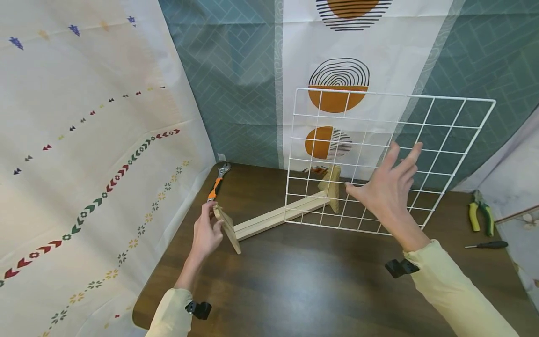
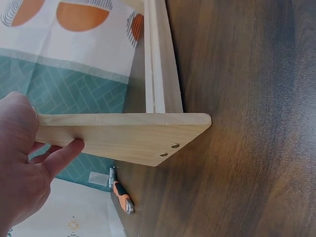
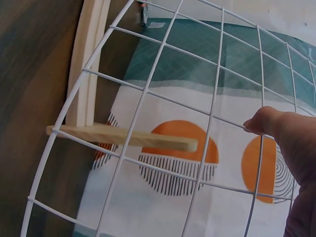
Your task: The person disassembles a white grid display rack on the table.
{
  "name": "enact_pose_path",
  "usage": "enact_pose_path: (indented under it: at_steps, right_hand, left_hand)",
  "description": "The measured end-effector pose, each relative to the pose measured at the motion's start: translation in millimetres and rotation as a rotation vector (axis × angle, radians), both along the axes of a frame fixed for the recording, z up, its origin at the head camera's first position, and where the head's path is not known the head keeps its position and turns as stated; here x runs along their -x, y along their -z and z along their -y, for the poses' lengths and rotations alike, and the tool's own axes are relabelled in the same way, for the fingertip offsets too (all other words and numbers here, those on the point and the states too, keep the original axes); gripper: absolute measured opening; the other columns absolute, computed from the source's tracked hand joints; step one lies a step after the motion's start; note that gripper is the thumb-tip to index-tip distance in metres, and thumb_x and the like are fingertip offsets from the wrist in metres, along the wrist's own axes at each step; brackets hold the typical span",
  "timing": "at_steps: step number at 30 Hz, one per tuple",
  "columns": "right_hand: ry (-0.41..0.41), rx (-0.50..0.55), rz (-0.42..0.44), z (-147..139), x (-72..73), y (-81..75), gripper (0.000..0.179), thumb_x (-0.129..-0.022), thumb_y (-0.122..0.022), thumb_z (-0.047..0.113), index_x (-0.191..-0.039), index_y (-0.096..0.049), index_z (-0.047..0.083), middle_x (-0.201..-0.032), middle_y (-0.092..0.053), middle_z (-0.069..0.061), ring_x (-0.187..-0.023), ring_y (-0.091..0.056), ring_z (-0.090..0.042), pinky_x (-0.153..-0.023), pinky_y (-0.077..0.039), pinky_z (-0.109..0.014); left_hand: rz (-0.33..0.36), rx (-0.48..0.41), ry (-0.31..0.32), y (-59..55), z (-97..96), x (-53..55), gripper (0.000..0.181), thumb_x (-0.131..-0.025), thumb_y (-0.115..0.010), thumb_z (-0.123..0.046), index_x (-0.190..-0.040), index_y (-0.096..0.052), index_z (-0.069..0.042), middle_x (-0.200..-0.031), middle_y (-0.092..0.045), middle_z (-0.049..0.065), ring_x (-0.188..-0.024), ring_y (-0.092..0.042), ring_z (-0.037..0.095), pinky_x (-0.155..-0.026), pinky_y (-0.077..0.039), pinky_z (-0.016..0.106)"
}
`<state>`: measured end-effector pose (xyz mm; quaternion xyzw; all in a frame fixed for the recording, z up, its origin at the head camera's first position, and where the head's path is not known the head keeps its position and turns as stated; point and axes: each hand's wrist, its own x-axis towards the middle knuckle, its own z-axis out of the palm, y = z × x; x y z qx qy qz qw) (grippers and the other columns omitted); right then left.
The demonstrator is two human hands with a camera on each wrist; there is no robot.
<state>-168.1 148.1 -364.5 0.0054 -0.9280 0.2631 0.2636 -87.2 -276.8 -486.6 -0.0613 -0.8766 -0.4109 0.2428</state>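
Observation:
In the head view my left hand (image 1: 207, 231) pinches the upper edge of a wooden end board (image 1: 227, 229); the left wrist view shows two round metal fasteners in this board (image 2: 123, 136). Two pale wooden rails (image 1: 282, 215) run from it to a second end board (image 1: 334, 189), forming a wooden stand. My right hand (image 1: 391, 187) holds a white wire grid panel (image 1: 455, 145) upright and tilted, its fingers spread across the wires. The right wrist view shows the thumb (image 3: 271, 121) against a wire; the other fingers are mostly out of that view.
An orange-handled adjustable wrench (image 1: 218, 182) lies at the back left of the dark wooden table (image 1: 290, 285). At the right lie green-handled pliers (image 1: 481, 215) and a dark screwdriver (image 1: 490, 245). Patterned cloth (image 1: 236, 93) hangs behind the table.

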Motion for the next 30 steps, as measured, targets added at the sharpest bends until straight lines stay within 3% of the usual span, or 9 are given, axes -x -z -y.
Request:
enact_pose_path:
  at_steps: [9, 22, 26, 30]
  right_hand:
    - [0.022, -0.011, 0.061, -14, -3.9, 10.6, 0.14, -0.054, -0.097, 0.04, -0.153, -0.007, -0.001, -0.158, 0.023, -0.024, -0.122, -0.023, -0.059, -0.08, -0.037, -0.073]
    - [0.054, -0.036, 0.145, -29, -5.3, 21.5, 0.143, -0.053, -0.096, 0.045, -0.153, -0.005, 0.0, -0.157, 0.026, -0.025, -0.118, -0.025, -0.061, -0.077, -0.037, -0.072]
    - [0.056, -0.038, 0.18, -31, -5.5, 23.9, 0.144, -0.054, -0.096, 0.045, -0.154, -0.003, -0.001, -0.156, 0.028, -0.026, -0.121, -0.024, -0.062, -0.08, -0.036, -0.074]
    - [0.055, -0.037, 0.211, -33, -6.2, 26.4, 0.145, -0.055, -0.096, 0.046, -0.154, -0.001, -0.001, -0.156, 0.029, -0.026, -0.122, -0.023, -0.062, -0.082, -0.035, -0.075]
  left_hand:
    - [-0.013, 0.005, -0.017, 1.9, 0.5, -4.4, 0.061, -0.077, -0.065, 0.025, -0.129, -0.044, 0.002, -0.113, -0.064, 0.027, -0.109, -0.062, 0.048, -0.095, -0.05, 0.059]
    - [-0.02, 0.006, -0.042, 5.2, 1.3, -11.2, 0.061, -0.075, -0.066, 0.025, -0.128, -0.046, 0.003, -0.113, -0.064, 0.024, -0.108, -0.063, 0.048, -0.085, -0.054, 0.061]
    - [-0.027, 0.032, -0.059, 5.4, 1.2, -13.3, 0.062, -0.075, -0.068, 0.023, -0.128, -0.046, 0.001, -0.112, -0.063, 0.024, -0.107, -0.064, 0.046, -0.069, -0.058, 0.052]
    - [-0.03, 0.059, -0.077, 5.0, 1.0, -15.9, 0.062, -0.075, -0.069, 0.021, -0.129, -0.047, 0.0, -0.11, -0.063, 0.024, -0.105, -0.065, 0.044, -0.055, -0.052, 0.036]
